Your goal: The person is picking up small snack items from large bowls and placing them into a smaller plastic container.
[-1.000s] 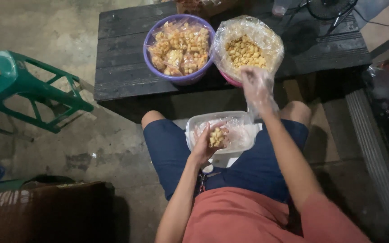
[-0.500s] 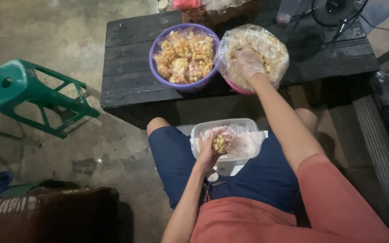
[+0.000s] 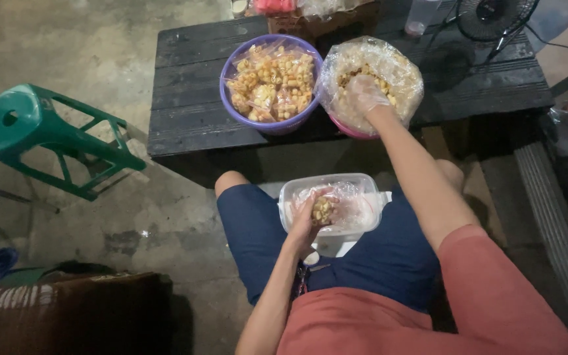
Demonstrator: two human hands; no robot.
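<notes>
Plastic-gloved, your right hand [image 3: 363,92] digs into the far snack bag [image 3: 396,66], grip unclear; your left hand [image 3: 305,223] clasps a small filled pouch [image 3: 323,209].

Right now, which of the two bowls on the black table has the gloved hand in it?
The pink bowl lined with a clear bag of loose snacks, on the right; the right hand reaches into it. The purple bowl holds sealed packets.

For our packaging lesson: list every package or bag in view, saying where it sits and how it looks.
Small clear snack bag: in left hand, over the lap tub.
Clear plastic tub: on the lap, rectangular.
Large clear bag: on the black table, holding loose yellow snacks, gloved right hand inside.
Purple basin: left of it, holding filled packets.
</notes>
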